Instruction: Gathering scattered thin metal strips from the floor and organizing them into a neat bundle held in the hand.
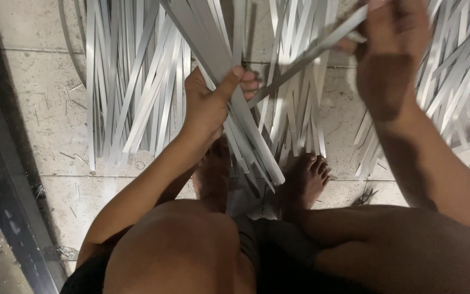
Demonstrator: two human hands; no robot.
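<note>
A pale tiled floor [44,103] with dark grout lines fills the background, scattered with thin slivers and offcuts, and a dark frame [6,185] runs slantwise down the left edge. Flat grey strips lie fanned across the tiles in loose heaps: one heap on the left [121,81], one in the middle [295,109], one on the right [452,71]. There are too many strips to count, dozens in each heap, overlapping.

The person sits low, knees up, two bare feet [305,179] planted on the floor under the work. The left hand [208,106] is wrapped around a bundle of strips [246,136], thumb across the top and fingers curled underneath, so the bundle slants down toward the feet. How many strips the bundle holds cannot be told; it looks like a good handful. The right hand [390,49] is closed on a single strip [300,60], which runs slantwise from that hand down to the left hand's fingertips.

To do this well, I judge the left grip should stay firm near the bundle's middle so the strips do not splay, while the single strip is laid flat and parallel with the rest, edges aligned. The edges look thin, so sliding skin along them seems unwise.

Counted: two hands, two feet, one single strip, one bundle, three heaps.
</note>
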